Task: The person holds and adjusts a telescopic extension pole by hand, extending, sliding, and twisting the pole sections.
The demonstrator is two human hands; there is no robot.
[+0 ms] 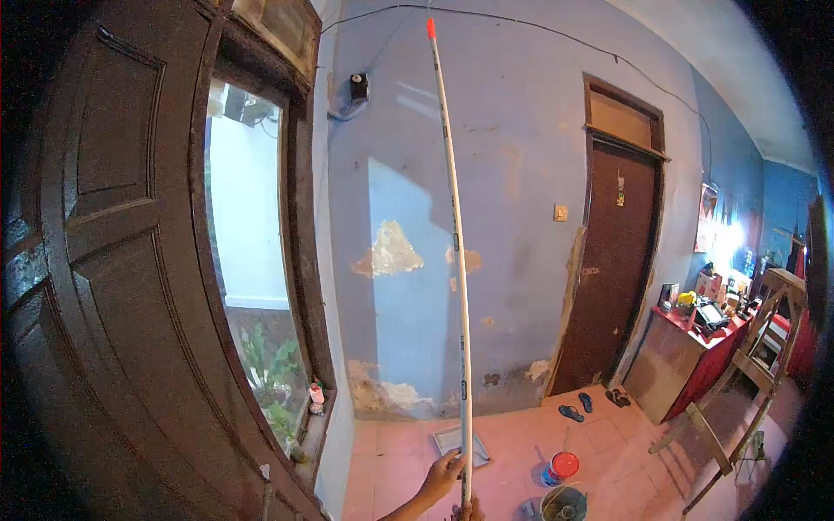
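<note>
A long white pole (456,226) with a red end piece (431,29) stands almost upright in front of the blue wall, leaning slightly left at its top. Its upper end reaches the top edge of the view, so whatever is fixed there I cannot make out. My left hand (445,474) comes in from the lower left, its fingers closed at the pole's lower part. Below it, at the bottom edge, my right hand (470,511) is wrapped round the pole and partly cut off. Behind the left hand, a shallow rectangular tray (482,454) lies on the floor.
A bucket with a red rim (565,465) and a dark bucket (563,504) stand on the tiles. Sandals (571,412) lie near the brown door (608,269). A wooden ladder (756,373) and cluttered table (686,347) are right; an open door (122,260) is left.
</note>
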